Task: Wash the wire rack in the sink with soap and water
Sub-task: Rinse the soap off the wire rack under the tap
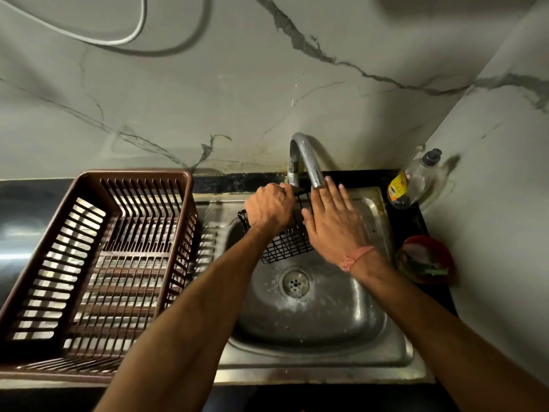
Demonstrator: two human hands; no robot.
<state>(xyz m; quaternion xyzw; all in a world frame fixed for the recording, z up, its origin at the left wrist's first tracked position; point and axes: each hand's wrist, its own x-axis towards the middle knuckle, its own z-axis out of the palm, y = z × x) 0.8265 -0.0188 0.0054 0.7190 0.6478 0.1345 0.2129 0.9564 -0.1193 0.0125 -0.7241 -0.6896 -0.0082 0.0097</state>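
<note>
Over the steel sink (320, 328), a black wire rack (286, 243) is hanging tilted under the curved faucet (306, 157). The left hand (269, 208) is gripping the rack's far edge with curled fingers, while the right hand (334, 223) is pressing flat against the rack, fingers straight and spread. A brown plastic dish drainer (98, 263) is sitting just left of the basin. A dish soap bottle (414, 181) and a red bowl (426, 258) are resting on the dark surface (416, 221) to the right.
</note>
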